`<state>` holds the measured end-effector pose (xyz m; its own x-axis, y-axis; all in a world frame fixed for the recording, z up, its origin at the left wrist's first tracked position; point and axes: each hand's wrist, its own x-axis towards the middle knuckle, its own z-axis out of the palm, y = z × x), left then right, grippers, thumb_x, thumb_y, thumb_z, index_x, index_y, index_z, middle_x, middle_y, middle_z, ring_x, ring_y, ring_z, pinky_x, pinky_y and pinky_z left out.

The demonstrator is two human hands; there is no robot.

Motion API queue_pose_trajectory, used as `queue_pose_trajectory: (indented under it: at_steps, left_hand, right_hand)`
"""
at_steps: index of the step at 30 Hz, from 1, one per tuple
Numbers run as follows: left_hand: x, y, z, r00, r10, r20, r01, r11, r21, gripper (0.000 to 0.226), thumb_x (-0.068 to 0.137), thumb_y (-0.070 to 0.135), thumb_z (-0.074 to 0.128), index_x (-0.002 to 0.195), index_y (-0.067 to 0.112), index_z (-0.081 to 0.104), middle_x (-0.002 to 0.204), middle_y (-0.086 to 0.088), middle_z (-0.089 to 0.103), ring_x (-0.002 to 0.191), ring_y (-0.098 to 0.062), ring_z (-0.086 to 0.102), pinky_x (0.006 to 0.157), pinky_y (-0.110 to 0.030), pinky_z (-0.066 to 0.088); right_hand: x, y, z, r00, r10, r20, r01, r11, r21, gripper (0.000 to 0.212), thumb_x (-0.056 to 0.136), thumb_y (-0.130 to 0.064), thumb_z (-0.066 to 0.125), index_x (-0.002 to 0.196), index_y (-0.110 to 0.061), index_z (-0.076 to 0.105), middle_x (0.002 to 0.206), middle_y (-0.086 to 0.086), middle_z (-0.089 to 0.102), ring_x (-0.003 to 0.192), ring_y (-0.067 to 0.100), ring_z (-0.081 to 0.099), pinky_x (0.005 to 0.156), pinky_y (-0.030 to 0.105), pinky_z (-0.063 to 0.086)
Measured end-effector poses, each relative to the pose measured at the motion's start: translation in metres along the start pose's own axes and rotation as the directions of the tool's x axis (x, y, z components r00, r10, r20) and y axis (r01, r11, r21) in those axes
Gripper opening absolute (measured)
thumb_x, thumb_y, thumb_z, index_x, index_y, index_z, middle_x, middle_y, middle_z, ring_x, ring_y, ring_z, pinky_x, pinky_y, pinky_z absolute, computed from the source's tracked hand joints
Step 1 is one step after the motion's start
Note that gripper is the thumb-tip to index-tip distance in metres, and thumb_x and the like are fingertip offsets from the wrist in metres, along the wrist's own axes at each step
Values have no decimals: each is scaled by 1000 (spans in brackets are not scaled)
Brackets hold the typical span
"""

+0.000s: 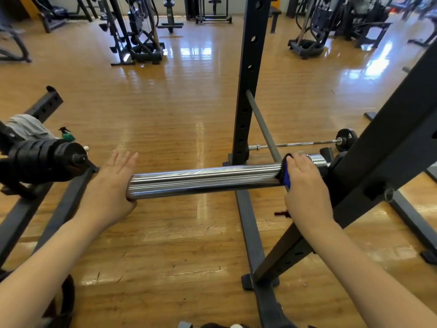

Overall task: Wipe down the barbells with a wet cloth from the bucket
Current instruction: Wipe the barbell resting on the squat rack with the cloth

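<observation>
Barbell sleeve | my left hand flat, fingers straight, against its end | my right hand grips blue cloth around it

Barbell sleeve: lies crosswise, resting on the rack at its right end. Left hand: against the sleeve's free left end. Right hand: on the sleeve's right end, over a cloth. Rack upright: behind the sleeve. Second barbell: on the floor, behind the upright. Loaded plates: far left, towel above them.
</observation>
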<state>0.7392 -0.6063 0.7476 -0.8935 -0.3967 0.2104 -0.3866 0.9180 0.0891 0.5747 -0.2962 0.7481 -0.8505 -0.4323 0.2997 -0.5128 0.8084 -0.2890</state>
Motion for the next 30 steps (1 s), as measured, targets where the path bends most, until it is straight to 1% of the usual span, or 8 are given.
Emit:
queue_pose_trajectory:
  at_steps: [5,10,12,15,20,23,27,30]
  left_hand:
    - [-1,0,1,1000,2,-19,-2,1000,-13,90,62,2,80,142,2,39,146,-16,40,141,-32,23,107,-50,30]
    - [0,-2,3,999,48,-3,-48,998,-44,84,53,-2,83,131,0,53,138,-20,49,135,-41,32,102,-57,33]
    - [0,-4,3,998,62,6,-62,997,-53,81,51,-3,84,127,1,56,135,-19,52,134,-42,35,102,-58,33]
    - [-1,-4,3,998,66,-16,-67,996,-59,82,52,-2,84,128,2,56,135,-18,52,134,-41,35,102,-59,34]
    - [-1,-2,3,999,31,-41,-33,999,-33,86,55,0,84,134,4,50,138,-17,50,137,-38,31,105,-55,31]
    - [-2,-1,3,999,23,-40,-24,999,-24,87,55,0,84,135,4,49,138,-17,49,137,-37,31,105,-54,30]
    - [-1,0,1,998,50,-23,-50,999,6,92,54,-1,84,137,1,46,140,-19,46,136,-40,32,106,-51,27]
    - [-1,-3,-1,997,75,-21,-74,996,54,102,51,2,87,141,-1,37,145,-22,38,137,-40,28,109,-49,21]
  right_hand:
    - [-15,4,-13,999,-8,52,9,1000,-26,74,84,9,56,147,-12,24,155,4,23,144,15,14,110,23,10]
    - [6,12,-34,998,8,-67,2,990,142,58,78,16,55,132,-5,52,132,10,54,126,24,45,101,23,24]
    - [22,16,-26,990,-44,-136,59,992,111,54,76,17,56,128,0,54,131,14,55,124,30,47,104,28,28]
    - [28,19,-11,986,-140,-95,142,990,12,54,68,14,65,120,5,57,122,19,57,116,37,51,102,44,40]
    - [5,25,-9,990,-137,34,141,979,-147,80,64,3,75,137,1,40,138,16,41,135,31,30,113,41,23]
    - [-13,27,-5,989,-129,69,138,978,-159,94,58,6,79,140,3,35,143,20,37,137,35,27,109,44,21]
    - [9,25,-10,980,-193,55,199,967,-158,81,65,9,69,139,1,39,134,18,49,132,34,36,112,45,27]
    - [24,22,-21,968,-201,148,220,968,-121,74,74,10,60,142,-7,37,136,11,50,135,28,33,114,43,24]
